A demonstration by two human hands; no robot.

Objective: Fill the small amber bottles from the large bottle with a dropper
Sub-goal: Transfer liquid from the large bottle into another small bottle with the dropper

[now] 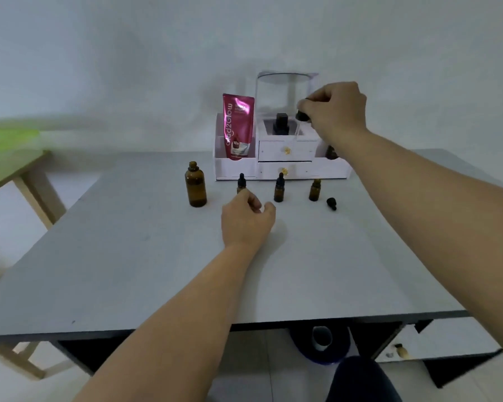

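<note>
The large amber bottle (197,185) stands uncapped on the grey table (157,271), left of three small amber bottles. The left small bottle (241,182) and the middle one (279,189) wear black dropper caps; the right one (314,190) is uncapped, with a black dropper cap (331,203) lying beside it. My left hand (249,219) hovers loosely curled just in front of the left small bottle, holding nothing. Up at the white organizer (273,166), my right hand (336,111) pinches a black cap (301,115).
The organizer at the table's back holds a pink pouch (237,126), a dark bottle (281,124) on top and another amber bottle (331,152) on its right side. A wooden table with a green top (9,152) stands to the left. The wall is close behind.
</note>
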